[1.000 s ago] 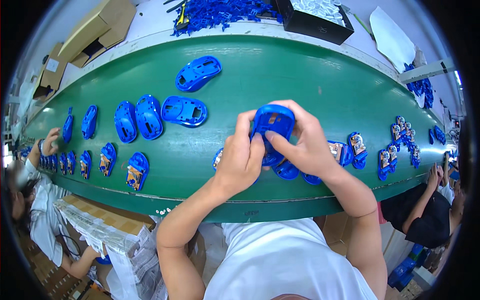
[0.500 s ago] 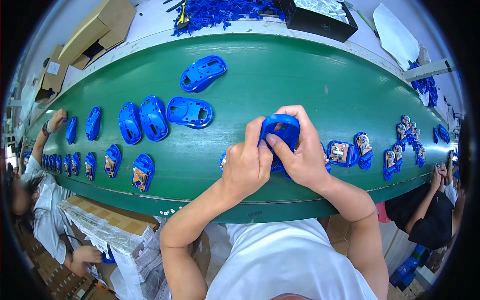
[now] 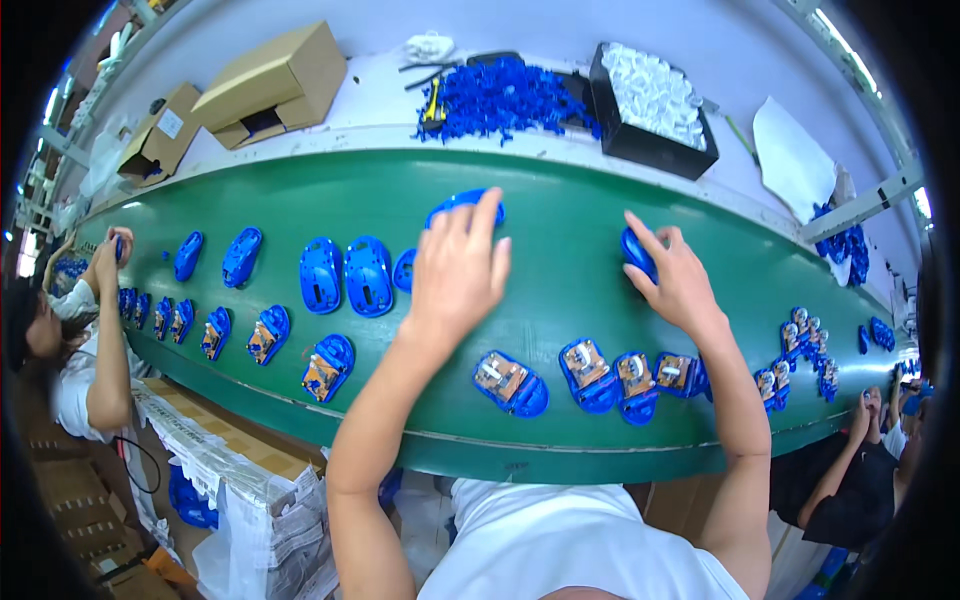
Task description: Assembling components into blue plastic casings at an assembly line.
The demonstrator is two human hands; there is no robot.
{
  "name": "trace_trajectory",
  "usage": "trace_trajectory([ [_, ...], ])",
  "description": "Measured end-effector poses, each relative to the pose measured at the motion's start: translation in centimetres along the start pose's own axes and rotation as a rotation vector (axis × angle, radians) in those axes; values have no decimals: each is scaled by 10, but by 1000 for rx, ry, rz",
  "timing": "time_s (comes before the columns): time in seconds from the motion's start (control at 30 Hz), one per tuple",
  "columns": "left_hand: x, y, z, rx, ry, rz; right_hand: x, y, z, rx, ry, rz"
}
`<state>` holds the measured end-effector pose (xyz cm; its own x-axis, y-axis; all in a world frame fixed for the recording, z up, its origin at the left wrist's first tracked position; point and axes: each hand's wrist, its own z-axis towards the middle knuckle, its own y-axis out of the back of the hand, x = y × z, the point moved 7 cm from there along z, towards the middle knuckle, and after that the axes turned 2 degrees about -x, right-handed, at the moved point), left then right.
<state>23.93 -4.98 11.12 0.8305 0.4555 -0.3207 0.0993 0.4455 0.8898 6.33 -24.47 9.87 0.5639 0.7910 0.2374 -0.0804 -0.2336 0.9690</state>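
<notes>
Grip: right hand point(image 3: 678, 278) is closed around a blue mouse shell point(image 3: 636, 252); left hand point(image 3: 458, 268) is spread flat over another blue shell point(image 3: 462, 203).
Change: hands, earlier joined on one shell, are now parted.
Place: both shells are on the green belt point(image 3: 560, 230).

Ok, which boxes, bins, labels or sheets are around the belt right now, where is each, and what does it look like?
Large cardboard box: far shelf, left of centre, brown, flaps open.
Small cardboard box: further left on the shelf, brown, with a white label on top.
Black bin: far shelf right, rectangular, holding white parts.
White sheet: right of the bin, blank.
</notes>
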Motion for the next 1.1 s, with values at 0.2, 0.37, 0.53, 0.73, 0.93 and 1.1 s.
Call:
trace_trajectory([
  [0.2,56,-52,43,-41,41,427,1,-6,40,-312,279,-189],
  [0.37,37,-26,41,70,174,88,58,-17,144,-238,359,368],
  [0.53,30,-1,-2,7,357,-408,94,-50,213,-486,415,426],
  [0.73,60,-16,-21,-83,523,-1237,96,-64,229,-410,460,314],
  [0.93,52,-24,-33,-99,601,-1446,95,-34,124,-137,371,749],
  [1.1,10,-13,-38,72,558,-1544,81,-13,23,113,263,969],
])
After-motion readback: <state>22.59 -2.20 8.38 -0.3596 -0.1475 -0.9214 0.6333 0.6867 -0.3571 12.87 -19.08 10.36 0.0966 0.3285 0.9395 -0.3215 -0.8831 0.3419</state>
